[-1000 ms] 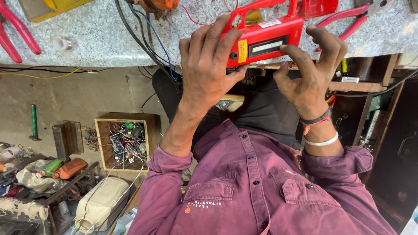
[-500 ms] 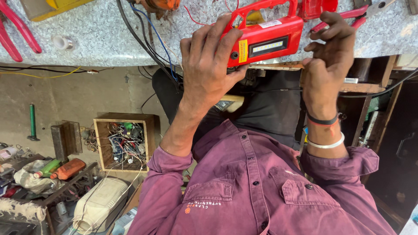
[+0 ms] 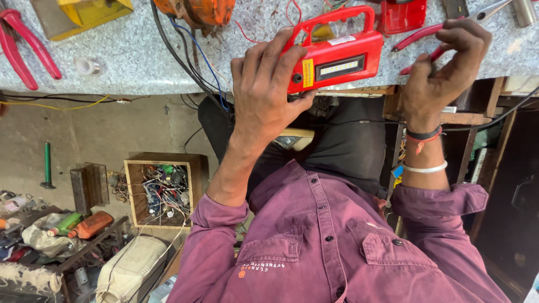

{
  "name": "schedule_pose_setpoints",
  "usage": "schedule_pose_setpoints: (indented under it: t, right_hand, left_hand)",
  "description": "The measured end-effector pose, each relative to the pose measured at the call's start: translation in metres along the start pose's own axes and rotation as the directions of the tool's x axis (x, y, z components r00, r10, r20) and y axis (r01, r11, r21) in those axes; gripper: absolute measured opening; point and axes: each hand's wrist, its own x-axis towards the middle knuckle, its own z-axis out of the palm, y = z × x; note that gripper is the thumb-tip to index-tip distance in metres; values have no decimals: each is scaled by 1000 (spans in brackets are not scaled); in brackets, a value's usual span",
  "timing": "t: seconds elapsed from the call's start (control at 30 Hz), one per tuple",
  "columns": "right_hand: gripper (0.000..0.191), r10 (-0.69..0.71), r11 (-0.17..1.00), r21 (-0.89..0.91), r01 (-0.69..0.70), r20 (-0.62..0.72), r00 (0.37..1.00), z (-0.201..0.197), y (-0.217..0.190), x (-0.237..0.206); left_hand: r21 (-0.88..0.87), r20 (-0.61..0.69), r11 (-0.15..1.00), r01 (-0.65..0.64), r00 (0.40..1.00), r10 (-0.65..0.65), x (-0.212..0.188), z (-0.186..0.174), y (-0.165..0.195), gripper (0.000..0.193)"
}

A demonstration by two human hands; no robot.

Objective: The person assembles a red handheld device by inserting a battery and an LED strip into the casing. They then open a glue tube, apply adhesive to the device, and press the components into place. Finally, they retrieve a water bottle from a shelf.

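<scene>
My left hand (image 3: 264, 95) grips a red portable lamp (image 3: 337, 56) with a carry handle and a light strip on its side. The lamp rests at the front edge of a speckled stone bench (image 3: 129, 62). To the right, my right hand (image 3: 443, 73) is off the lamp, and its fingers curl over one red handle of a pair of pliers (image 3: 418, 36) lying on the bench. That wrist wears a dark band, an orange thread and a white bangle. My purple shirt fills the bottom of the view.
On the bench lie another pair of red pliers (image 3: 25, 53), a yellow box (image 3: 84, 11), an orange tool (image 3: 196, 11) and black and blue wires (image 3: 185, 56). On the floor stand a wooden box of electronic scraps (image 3: 163, 191) and assorted clutter (image 3: 56, 235).
My right hand has let go of the lamp's right end and moved up and right onto the red-handled pliers. My left hand keeps its hold on the lamp.
</scene>
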Motion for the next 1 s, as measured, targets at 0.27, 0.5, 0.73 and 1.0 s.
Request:
schedule_pose_setpoints:
  t: [0.27, 0.5, 0.73, 1.0]
  right_hand:
    - [36, -79, 995, -68, 77, -16, 997, 1, 3, -6]
    - [36, -69, 995, -76, 70, 12, 998, -1, 8, -12]
    - [35, -81, 994, -69, 80, -14, 997, 0, 8, -11]
    - [32, -72, 990, -123, 71, -4, 997, -2, 5, -14]
  left_hand:
    - [2, -4, 1000, 1, 1000, -1, 1, -1, 0, 82]
    - [7, -12, 1000, -18, 1000, 18, 0, -3, 0, 82]
    - [-7, -14, 1000, -8, 1000, 8, 2, -4, 1, 81]
    - [-29, -6, 1000, 7, 1000, -7, 5, -6, 1, 76]
